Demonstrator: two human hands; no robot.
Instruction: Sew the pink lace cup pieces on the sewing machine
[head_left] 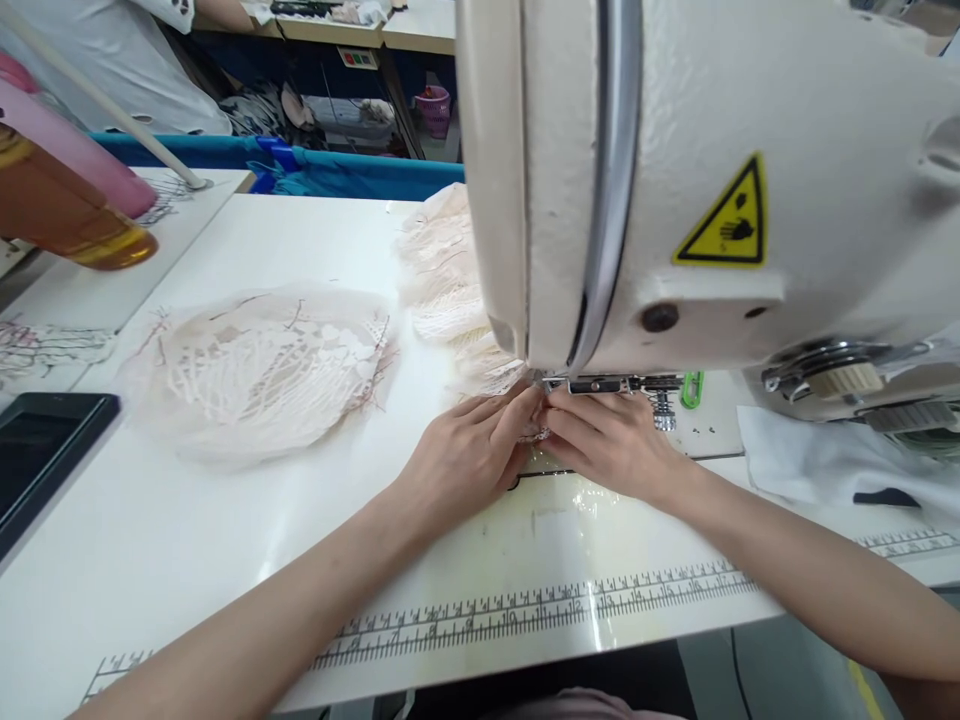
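My left hand [469, 455] and my right hand [611, 440] meet under the head of a white sewing machine [697, 180], fingertips pinched together on a small piece of pale lace [536, 433] at the presser foot [592, 385]. Both hands rest on the white table [225, 540]. A stack of pale pink lace pieces [262, 370] lies to the left of my left hand. More lace pieces [446, 290] are piled behind the machine's needle end.
A dark tablet [37, 460] lies at the left edge. An amber bottle [67, 215] and a pink object [75, 150] hang at upper left. Ruler markings [525, 610] run along the table front. White cloth [817, 460] lies at right. Another person's white garment [112, 60] shows behind.
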